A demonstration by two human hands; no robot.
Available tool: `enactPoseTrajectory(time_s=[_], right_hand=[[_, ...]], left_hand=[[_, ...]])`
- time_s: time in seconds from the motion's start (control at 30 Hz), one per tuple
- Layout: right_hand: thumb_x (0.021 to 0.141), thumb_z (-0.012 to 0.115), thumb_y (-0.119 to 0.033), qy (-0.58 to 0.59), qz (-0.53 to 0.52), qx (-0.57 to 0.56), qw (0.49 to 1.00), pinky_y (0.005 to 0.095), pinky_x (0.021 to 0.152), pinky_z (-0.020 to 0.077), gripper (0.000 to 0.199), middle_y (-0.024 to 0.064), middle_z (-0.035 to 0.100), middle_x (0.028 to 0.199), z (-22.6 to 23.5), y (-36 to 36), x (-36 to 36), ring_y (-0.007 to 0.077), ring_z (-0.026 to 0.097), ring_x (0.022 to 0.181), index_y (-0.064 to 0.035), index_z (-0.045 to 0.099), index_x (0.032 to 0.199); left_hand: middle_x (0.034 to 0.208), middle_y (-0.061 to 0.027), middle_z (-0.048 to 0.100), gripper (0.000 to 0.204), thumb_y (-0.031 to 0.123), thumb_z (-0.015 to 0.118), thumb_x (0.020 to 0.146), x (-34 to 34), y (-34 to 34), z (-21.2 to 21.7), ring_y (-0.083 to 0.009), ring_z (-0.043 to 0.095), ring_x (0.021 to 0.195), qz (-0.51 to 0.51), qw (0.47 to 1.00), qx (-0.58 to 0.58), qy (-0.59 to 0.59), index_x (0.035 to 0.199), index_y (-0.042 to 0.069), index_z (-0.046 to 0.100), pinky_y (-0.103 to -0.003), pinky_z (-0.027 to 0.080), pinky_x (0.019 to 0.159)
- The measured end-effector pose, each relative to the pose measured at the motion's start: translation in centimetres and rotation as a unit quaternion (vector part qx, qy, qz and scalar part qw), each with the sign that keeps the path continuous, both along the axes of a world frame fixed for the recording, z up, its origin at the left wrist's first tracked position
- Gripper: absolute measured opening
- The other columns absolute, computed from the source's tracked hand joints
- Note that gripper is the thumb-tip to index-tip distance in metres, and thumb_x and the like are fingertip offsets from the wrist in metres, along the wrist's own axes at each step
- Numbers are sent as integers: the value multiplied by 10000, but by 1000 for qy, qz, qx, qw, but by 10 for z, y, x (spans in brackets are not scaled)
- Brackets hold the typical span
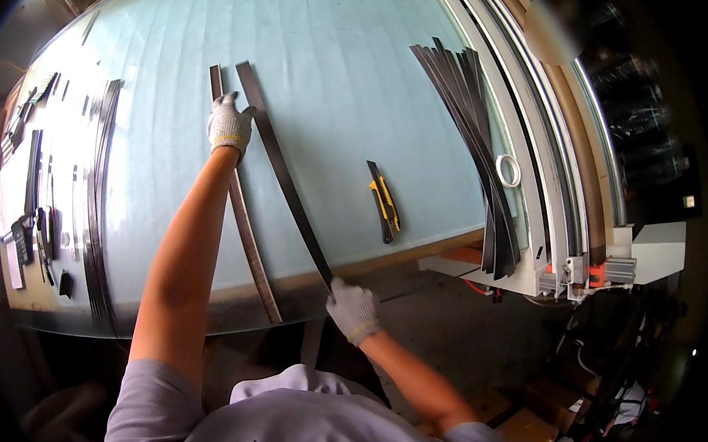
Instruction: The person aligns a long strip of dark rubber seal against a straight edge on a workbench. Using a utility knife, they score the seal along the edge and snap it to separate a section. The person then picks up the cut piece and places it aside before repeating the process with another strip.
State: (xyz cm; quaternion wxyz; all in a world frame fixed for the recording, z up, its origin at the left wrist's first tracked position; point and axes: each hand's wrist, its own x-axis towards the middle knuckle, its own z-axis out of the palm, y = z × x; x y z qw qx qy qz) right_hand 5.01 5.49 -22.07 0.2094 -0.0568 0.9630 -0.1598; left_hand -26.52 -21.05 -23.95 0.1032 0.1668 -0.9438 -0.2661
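Observation:
Two long narrow strips lie side by side on a pale blue-green table. My left hand (230, 126), in a grey knitted glove with a yellow cuff, rests over the brownish strip with light edges (251, 234). Its fingers are stretched forward and apart, one of them reaching toward the plain black strip (280, 161). At that black strip's near end, past the table's front edge, my gloved right hand (353, 312) is closed around the tip. To the right of both strips lies a yellow and black utility knife (384, 202).
A fanned bundle of dark strips (473, 139) lies at the right, with a white ring (508, 171) beside it. Pale metal rails (535, 135) border the table there. More dark strips (99, 201) and several small tools (43, 238) lie at the left.

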Motion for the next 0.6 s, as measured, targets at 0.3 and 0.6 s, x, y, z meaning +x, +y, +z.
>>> enactPoseTrajectory(time_s=[0.3,0.6], right_hand=[[881,630,-143,55,-69,-16,996,513,786,600,142,213,742,910,-21,-115,-179,415,734,885,-68,701,980],[881,677,-217,75,-86,-8,993,502,736,613,227,226,729,811,-23,-117,-167,403,744,803,-54,649,1036]], left_hand=[[1530,-34,516,551,345,767,872,20,10,29,-324,527,1337,-264,927,-231,-135,1387,218,617,-516,428,1099],[1469,-46,540,626,367,843,799,12,8,28,-316,469,1393,-300,903,-281,-126,1327,123,612,-491,376,1161]])
